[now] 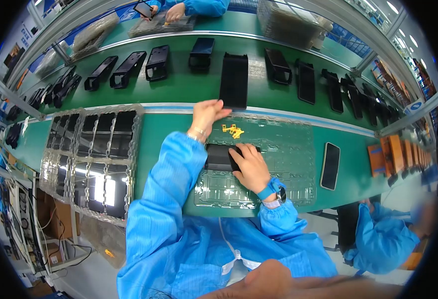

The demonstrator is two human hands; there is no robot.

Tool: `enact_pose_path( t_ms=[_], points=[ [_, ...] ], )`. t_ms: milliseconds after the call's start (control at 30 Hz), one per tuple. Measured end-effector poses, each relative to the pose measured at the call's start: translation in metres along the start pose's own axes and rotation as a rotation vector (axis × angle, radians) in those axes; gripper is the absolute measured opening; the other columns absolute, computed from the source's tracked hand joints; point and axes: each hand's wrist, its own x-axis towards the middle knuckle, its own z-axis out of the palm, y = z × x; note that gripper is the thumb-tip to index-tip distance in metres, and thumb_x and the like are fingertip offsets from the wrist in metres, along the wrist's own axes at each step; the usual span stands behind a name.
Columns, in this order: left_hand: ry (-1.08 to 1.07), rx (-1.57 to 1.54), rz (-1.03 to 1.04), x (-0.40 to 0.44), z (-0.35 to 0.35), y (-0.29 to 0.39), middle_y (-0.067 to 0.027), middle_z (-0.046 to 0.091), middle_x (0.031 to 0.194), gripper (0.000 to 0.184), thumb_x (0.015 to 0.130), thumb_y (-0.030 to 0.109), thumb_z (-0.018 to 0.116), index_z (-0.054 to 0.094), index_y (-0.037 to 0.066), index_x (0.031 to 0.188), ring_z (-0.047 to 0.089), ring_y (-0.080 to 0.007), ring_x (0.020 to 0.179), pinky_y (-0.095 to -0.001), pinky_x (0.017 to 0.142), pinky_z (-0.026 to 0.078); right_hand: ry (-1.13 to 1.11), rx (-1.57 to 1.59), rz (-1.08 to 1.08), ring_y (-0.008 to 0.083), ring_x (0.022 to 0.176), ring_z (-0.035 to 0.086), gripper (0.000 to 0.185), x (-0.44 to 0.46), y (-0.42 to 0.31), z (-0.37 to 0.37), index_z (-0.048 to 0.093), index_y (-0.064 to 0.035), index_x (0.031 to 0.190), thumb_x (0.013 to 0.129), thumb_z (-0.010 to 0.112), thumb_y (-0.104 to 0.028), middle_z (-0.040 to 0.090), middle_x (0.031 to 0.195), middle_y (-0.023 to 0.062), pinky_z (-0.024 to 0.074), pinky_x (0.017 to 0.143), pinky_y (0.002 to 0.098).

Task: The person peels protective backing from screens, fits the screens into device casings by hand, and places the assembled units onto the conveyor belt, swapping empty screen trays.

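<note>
My left hand (208,118) is beside the near end of a long black part (234,82) on the green belt, fingers pointing right and slightly apart, with nothing visible in them. My right hand (251,168) grips a black housing (219,158) from above, with its fingers over the top and its thumb at the lower side. This housing lies crosswise on a clear plastic tray (284,174). Several small yellow pieces (234,131) lie on the tray just above the housing, to the right of my left hand.
A clear tray of dark panels (104,134) sits at left, and a phone-like device (330,166) at right. Black housings line the green belt (179,92). Orange parts (393,154) stand far right. Across the belt are a co-worker's hands (175,12); another person (383,234) is at lower right.
</note>
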Motion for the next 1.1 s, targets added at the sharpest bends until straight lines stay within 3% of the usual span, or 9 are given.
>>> enact_pose_path(
  t_ms=[233, 300, 400, 467, 633, 833, 933, 1033, 1100],
  points=[
    [-0.140, -0.053, 0.123, 0.107, 0.011, -0.024, -0.0158, 0.055, 0.118, 0.042, 0.097, 0.016, 0.051, 0.044, -0.011, 0.129, 0.058, -0.0238, 0.106, -0.0360, 0.092, 0.050, -0.062, -0.085, -0.059, 0.0320, 0.114, 0.048, 0.064, 0.009, 0.008, -0.019, 0.056, -0.0031, 0.121, 0.062, 0.079, -0.013, 0.048, 0.123, 0.0157, 0.0400, 0.097, 0.0431],
    [-0.180, 0.376, 0.233, 0.078, 0.016, -0.006, -0.0132, 0.055, 0.121, 0.042, 0.098, 0.020, 0.049, 0.046, -0.005, 0.131, 0.057, -0.0208, 0.107, -0.0344, 0.092, 0.048, 0.006, -0.017, -0.084, 0.0324, 0.110, 0.051, 0.063, 0.005, 0.011, -0.030, 0.056, -0.0025, 0.122, 0.065, 0.078, -0.016, 0.048, 0.120, 0.0157, 0.0423, 0.095, 0.0431],
    [-0.422, 0.554, 0.314, 0.004, 0.020, 0.046, -0.0110, 0.061, 0.117, 0.037, 0.099, 0.027, 0.049, 0.058, 0.000, 0.123, 0.057, -0.0169, 0.106, -0.0313, 0.089, 0.047, 0.152, 0.590, 0.032, 0.0282, 0.103, 0.056, 0.057, -0.005, 0.020, -0.045, 0.055, -0.0015, 0.125, 0.073, 0.073, -0.014, 0.048, 0.118, 0.0145, 0.0480, 0.089, 0.0391],
    [-0.639, 0.426, 0.393, -0.030, 0.016, 0.053, -0.0096, 0.065, 0.110, 0.034, 0.098, 0.026, 0.052, 0.062, -0.001, 0.116, 0.058, -0.0157, 0.104, -0.0307, 0.089, 0.047, -0.021, 1.227, 0.258, 0.0176, 0.099, 0.057, 0.037, -0.009, 0.025, -0.054, 0.051, 0.0060, 0.125, 0.096, 0.048, -0.017, 0.051, 0.117, 0.0130, 0.0508, 0.084, 0.0310],
    [-0.444, 0.361, 0.463, -0.068, 0.018, 0.044, -0.0092, 0.069, 0.094, 0.016, 0.089, 0.008, 0.064, 0.067, -0.004, 0.100, 0.065, -0.0136, 0.088, -0.0261, 0.081, 0.051, -0.375, 1.808, 0.403, 0.0264, 0.079, 0.067, 0.059, -0.016, 0.026, -0.059, 0.047, 0.0094, 0.123, 0.099, 0.033, -0.043, 0.060, 0.109, 0.0227, 0.0568, 0.073, 0.0337],
    [-0.377, 0.716, 0.644, -0.083, 0.022, 0.059, -0.0099, 0.069, 0.081, 0.011, 0.082, 0.006, 0.069, 0.068, -0.002, 0.090, 0.067, -0.0159, 0.073, -0.0280, 0.069, 0.054, -0.422, 2.024, 0.416, 0.0340, 0.083, 0.067, 0.063, -0.022, 0.016, -0.054, 0.041, 0.0084, 0.129, 0.098, 0.034, -0.046, 0.057, 0.113, 0.0262, 0.0591, 0.066, 0.0404],
    [-0.362, 0.914, 0.737, -0.077, 0.018, 0.052, -0.0082, 0.067, 0.079, 0.008, 0.082, 0.005, 0.068, 0.064, -0.002, 0.084, 0.065, -0.0197, 0.072, -0.0302, 0.063, 0.052, -0.443, 2.124, 0.406, 0.0380, 0.089, 0.065, 0.065, -0.022, 0.013, -0.054, 0.036, 0.0032, 0.136, 0.097, 0.034, -0.048, 0.054, 0.116, 0.0283, 0.0590, 0.065, 0.0444],
    [-0.218, 1.080, 1.259, -0.077, 0.023, 0.050, -0.0086, 0.063, 0.087, 0.008, 0.082, 0.004, 0.066, 0.059, 0.001, 0.081, 0.061, -0.0256, 0.084, -0.0336, 0.069, 0.050, -0.389, 2.277, 0.438, 0.0393, 0.094, 0.063, 0.066, -0.024, 0.012, -0.047, 0.034, -0.0005, 0.139, 0.096, 0.032, -0.050, 0.052, 0.119, 0.0298, 0.0585, 0.064, 0.0481],
    [-0.207, 0.933, 1.148, -0.067, 0.021, 0.048, -0.0091, 0.060, 0.094, 0.008, 0.083, 0.005, 0.065, 0.057, 0.003, 0.082, 0.057, -0.0273, 0.094, -0.0350, 0.077, 0.047, -0.317, 2.423, 0.491, 0.0382, 0.092, 0.063, 0.065, -0.022, 0.016, -0.044, 0.035, -0.0005, 0.139, 0.096, 0.032, -0.049, 0.052, 0.120, 0.0292, 0.0587, 0.065, 0.0478]
  ],
)
